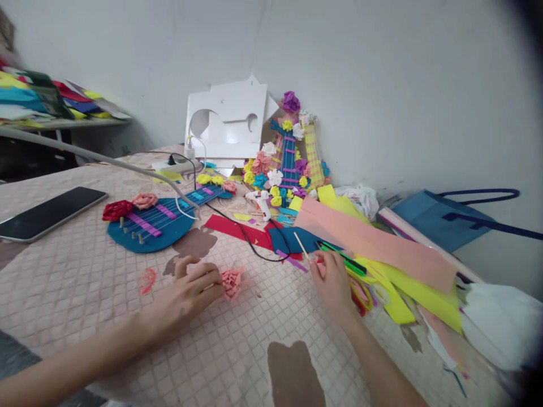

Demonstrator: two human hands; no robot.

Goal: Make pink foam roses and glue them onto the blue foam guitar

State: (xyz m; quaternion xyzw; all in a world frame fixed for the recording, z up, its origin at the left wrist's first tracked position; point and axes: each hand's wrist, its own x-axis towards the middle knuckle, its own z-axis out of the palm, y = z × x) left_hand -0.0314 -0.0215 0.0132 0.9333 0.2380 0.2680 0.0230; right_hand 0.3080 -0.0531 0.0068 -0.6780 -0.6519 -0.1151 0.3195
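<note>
My left hand (pixel 197 289) rests low over the table with its fingers bent, the fingertips pinching the edge of a salmon-pink crepe paper flower (pixel 232 282). To the right, my right hand (pixel 333 282) is closed around a thin wooden stick (pixel 302 246) that points up and left; a bit of pink shows by its fingers. Beside that hand lie a green-handled cutter (pixel 345 260) and scissors with yellow-and-red handles (pixel 360 294), partly hidden. A blue paper guitar (pixel 155 226) with red and pink flowers lies beyond my left hand.
A white glue gun (pixel 261 202) stands mid-table, its black cable looping forward. A phone (pixel 51 213) lies left. Pink crepe paper (pixel 373 237) and yellow sheets cover the right side. Flower-covered guitars (pixel 291 158) and white cut-out board (pixel 227 130) lean on the wall.
</note>
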